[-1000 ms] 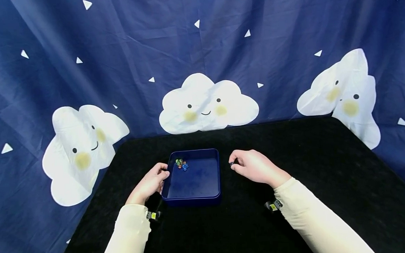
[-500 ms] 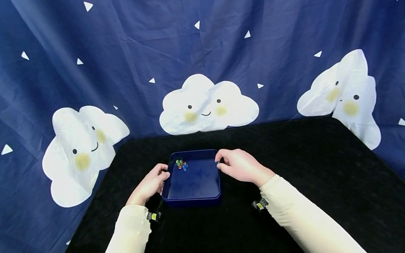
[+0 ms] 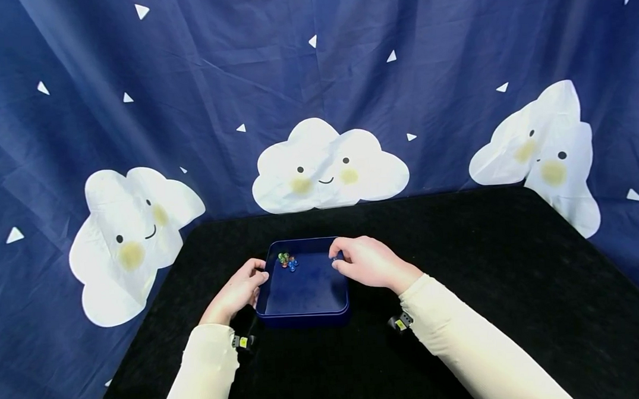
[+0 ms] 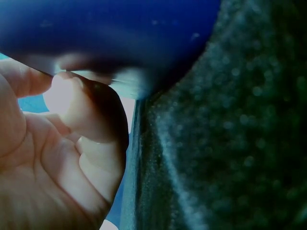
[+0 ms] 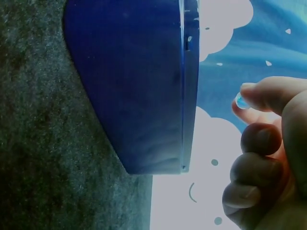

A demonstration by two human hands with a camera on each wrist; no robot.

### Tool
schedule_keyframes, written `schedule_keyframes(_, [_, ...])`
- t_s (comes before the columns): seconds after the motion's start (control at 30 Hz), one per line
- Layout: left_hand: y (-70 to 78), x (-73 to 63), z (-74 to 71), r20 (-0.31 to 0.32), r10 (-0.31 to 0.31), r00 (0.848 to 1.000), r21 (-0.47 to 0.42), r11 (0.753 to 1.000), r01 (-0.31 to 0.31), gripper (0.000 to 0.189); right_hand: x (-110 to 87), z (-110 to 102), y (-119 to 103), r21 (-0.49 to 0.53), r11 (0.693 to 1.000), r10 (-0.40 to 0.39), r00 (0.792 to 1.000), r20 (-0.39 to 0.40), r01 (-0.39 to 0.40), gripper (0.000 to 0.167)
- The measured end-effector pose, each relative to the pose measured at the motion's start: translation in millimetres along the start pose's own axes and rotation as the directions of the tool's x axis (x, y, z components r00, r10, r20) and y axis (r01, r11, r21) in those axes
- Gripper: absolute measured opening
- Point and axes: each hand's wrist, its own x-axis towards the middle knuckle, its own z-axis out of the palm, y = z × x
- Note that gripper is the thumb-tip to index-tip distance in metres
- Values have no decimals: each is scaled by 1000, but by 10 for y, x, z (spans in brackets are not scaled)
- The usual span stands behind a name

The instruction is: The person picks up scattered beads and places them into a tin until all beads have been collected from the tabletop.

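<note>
A dark blue, square-cornered open box stands on the black cloth. Several small glass marbles, green, orange and blue, lie together in its far left corner. At the box's left side my left hand grips the rim and wall; the left wrist view has its curled fingers against the blue wall. My right hand is over the box's right rim, thumb and forefinger pinching a clear, bluish glass marble. Its other fingers are curled in. The right wrist view puts the marble higher than the rim.
Black cloth covers the table around the box. Behind it hangs a dark blue curtain with white clouds and small white triangles. A small wrist camera sits at the right cuff, another at the left.
My right hand has moved left, from beside the box to over its right rim, with the marble pinched. My left hand and the box have stayed in place.
</note>
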Motion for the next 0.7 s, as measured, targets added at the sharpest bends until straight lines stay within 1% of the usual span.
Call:
schedule_keyframes(0.03, [0, -2, -1, 2, 3, 1000, 1, 1000, -3, 34, 2, 1, -8, 1, 1000, 3, 1000, 5, -3, 14])
schedule_keyframes(0.2, [197, -117, 15, 15, 0, 1000, 4, 1000, 0, 33, -4, 3, -34, 5, 1000, 19, 999, 32, -19, 16])
schedule_keyframes(0.27, [244, -138, 23, 20, -2, 1000, 7, 1000, 2, 33, -12, 3, -28, 5, 1000, 17, 999, 31, -18, 16])
schedule_keyframes(0.37, [171, -87, 19, 15, -2, 1000, 26, 1000, 2, 34, -31, 1, -13, 6, 1000, 17, 1000, 26, -17, 15])
schedule_keyframes(0.43, [104, -40, 8, 10, 11, 1000, 45, 999, -11, 34, -45, -2, 1, 3, 1000, 20, 1000, 23, -20, 14])
schedule_keyframes(0.53, [27, 9, -5, -1, 17, 1000, 47, 999, -17, 34, -67, -12, 26, 8, 1000, 27, 999, 20, -27, 14])
schedule_keyframes(0.7, [11, 21, -23, 4, -1, 1000, 27, 1000, 1, 34, -119, -53, 78, 13, 999, 44, 999, -13, -43, 14])
